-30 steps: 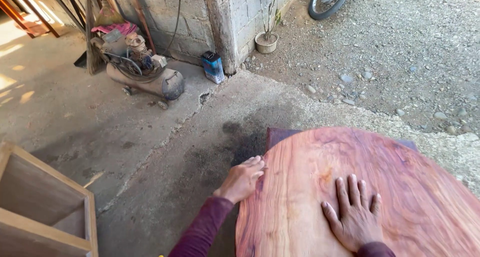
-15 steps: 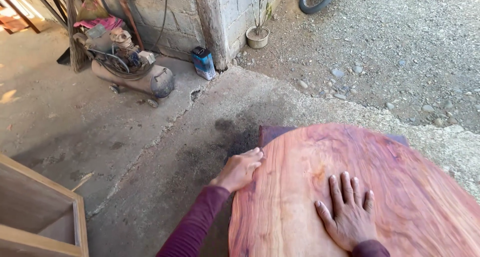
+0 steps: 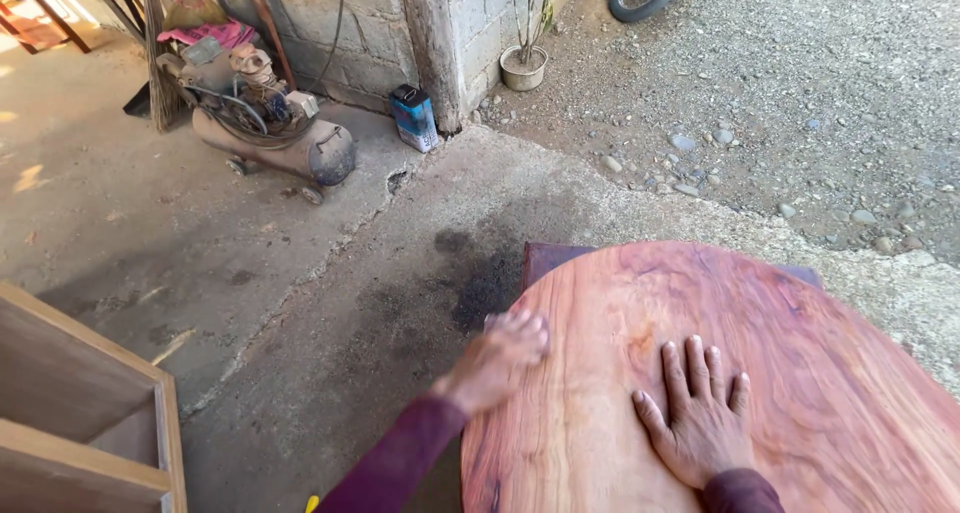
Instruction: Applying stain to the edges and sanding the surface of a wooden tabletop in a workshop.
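Both of your hands are on the round reddish wooden slab [image 3: 720,373], and neither one grips anything. Your right hand [image 3: 700,418] lies flat on the top face, palm down, fingers straight and slightly spread, pointing away from you. Your left hand [image 3: 497,358] sits at the slab's left rim, fingers loosely curled over the edge; it is blurred, so you cannot tell from this view whether the fingertips hook under the rim or only rest on it.

The slab fills the lower right of the view, its grain running in pink and orange bands, and it rests on a dark purplish support [image 3: 548,258] that peeks out beyond its far edge. The work in hand looks like feeling over the surface and edge, or steadying the slab; judged from the flat palm and the hand at the rim, any further move calls for an even press with the right palm and a surer hold at the edge.

Around you lies a stained concrete floor [image 3: 300,273]. Well apart, against the block wall [image 3: 360,23], stands an air compressor [image 3: 265,123] with a small blue can [image 3: 413,116] near it and a potted plant [image 3: 524,63] beyond. A plywood cabinet [image 3: 80,413] stands at your lower left.
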